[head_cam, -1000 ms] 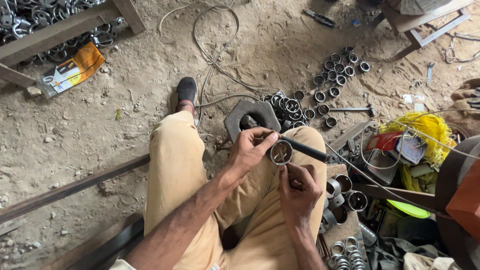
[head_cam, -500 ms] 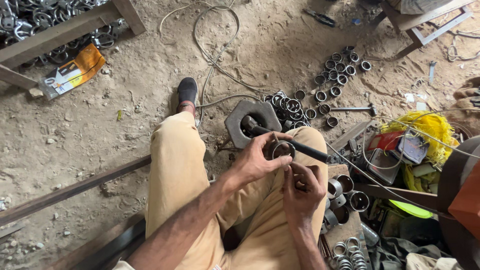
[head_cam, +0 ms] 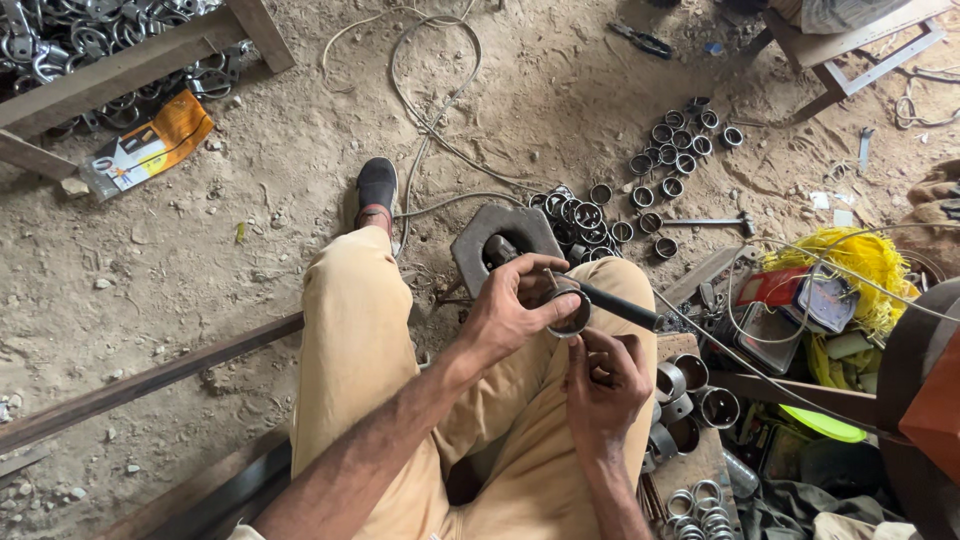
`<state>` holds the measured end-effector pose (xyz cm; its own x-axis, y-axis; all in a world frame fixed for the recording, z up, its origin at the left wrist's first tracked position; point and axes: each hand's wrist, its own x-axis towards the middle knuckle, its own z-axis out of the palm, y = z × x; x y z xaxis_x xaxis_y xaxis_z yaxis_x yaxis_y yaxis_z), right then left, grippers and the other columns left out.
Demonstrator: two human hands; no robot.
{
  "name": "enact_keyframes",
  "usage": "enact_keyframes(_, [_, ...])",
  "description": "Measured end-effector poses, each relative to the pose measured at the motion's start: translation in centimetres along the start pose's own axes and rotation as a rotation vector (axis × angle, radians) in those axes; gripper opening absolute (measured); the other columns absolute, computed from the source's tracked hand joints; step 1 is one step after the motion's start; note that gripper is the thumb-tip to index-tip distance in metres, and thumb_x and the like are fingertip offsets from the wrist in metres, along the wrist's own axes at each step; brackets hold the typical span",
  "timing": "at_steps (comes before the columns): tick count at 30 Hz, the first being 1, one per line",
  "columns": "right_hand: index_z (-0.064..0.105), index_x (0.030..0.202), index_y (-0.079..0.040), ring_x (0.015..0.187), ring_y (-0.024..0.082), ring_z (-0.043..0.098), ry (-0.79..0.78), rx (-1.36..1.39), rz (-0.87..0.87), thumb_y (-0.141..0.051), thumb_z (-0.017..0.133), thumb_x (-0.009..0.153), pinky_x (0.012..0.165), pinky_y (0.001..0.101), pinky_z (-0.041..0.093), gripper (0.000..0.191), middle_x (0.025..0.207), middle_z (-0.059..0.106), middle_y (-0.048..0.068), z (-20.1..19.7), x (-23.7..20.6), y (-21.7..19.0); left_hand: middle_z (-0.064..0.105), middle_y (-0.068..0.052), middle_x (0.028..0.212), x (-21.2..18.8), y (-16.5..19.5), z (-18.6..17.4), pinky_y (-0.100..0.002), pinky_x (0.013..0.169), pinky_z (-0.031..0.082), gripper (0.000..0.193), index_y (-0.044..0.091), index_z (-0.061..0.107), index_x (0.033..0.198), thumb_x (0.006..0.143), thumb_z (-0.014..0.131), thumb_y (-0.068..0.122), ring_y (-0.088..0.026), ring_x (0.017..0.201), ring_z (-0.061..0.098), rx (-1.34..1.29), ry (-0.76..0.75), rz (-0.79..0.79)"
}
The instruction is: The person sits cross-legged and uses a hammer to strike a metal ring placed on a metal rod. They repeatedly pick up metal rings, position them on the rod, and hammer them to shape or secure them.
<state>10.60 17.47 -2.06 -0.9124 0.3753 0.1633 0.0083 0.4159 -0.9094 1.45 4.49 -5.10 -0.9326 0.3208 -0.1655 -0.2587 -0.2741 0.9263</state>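
I sit on a dirt floor with tan trousers and one leg stretched out. My left hand (head_cam: pixel 515 305) grips a short metal ring (head_cam: pixel 573 312), its opening tilted toward me. My right hand (head_cam: pixel 605 380) is curled just below the ring, fingertips touching its lower edge; what it pinches is too small to make out. A black rod (head_cam: pixel 620 305) runs from the ring's right side toward the lower right. Past my knee sits a dark metal block (head_cam: pixel 505 240) with a hole in it.
Several metal rings (head_cam: pixel 672 160) lie on the dirt ahead, with a hammer (head_cam: pixel 705 222) beside them. More rings (head_cam: pixel 690 395) sit at my right. A yellow bundle (head_cam: pixel 850 262), cables (head_cam: pixel 430 130), a wooden beam (head_cam: pixel 120 70) and a steel bar (head_cam: pixel 150 380) surround me.
My left hand has turned the ring and wrapped more closely around it. My right hand has curled in tighter under the ring.
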Motion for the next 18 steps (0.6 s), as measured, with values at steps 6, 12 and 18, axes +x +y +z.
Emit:
enact_keyframes(6, [0.072, 0.102, 0.002, 0.055, 0.008, 0.064, 0.001, -0.014, 0.006, -0.002, 0.074, 0.092, 0.044, 0.0217, 0.048, 0.011, 0.089, 0.060, 0.005, -0.01, 0.09, -0.01, 0.077, -0.010, 0.109, 0.07, 0.17, 0.06, -0.028, 0.091, 0.061, 0.045, -0.003, 0.063, 0.127, 0.087, 0.081, 0.010, -0.011, 0.099, 0.073, -0.022, -0.001, 0.017])
enact_keyframes(12, [0.073, 0.103, 0.002, 0.055, 0.009, 0.063, -0.002, -0.042, -0.024, -0.002, 0.075, 0.092, 0.044, 0.0225, 0.048, 0.012, 0.089, 0.061, 0.005, -0.05, 0.31, -0.15, 0.076, -0.007, 0.108, -0.15, 0.78, 0.08, -0.028, 0.089, 0.060, 0.053, 0.000, 0.062, 0.130, 0.083, 0.084, 0.014, -0.011, 0.097, 0.071, 0.050, -0.045, -0.030])
enact_keyframes(18, [0.071, 0.105, 0.003, 0.058, 0.009, 0.066, -0.010, 0.029, -0.012, -0.001, 0.072, 0.094, 0.046, 0.0219, 0.052, 0.012, 0.090, 0.061, 0.005, -0.05, 0.25, 0.09, 0.076, -0.007, 0.111, -0.33, 0.42, 0.41, -0.028, 0.094, 0.060, 0.059, 0.000, 0.063, 0.130, 0.079, 0.088, 0.015, -0.011, 0.102, 0.071, 0.052, -0.110, -0.020])
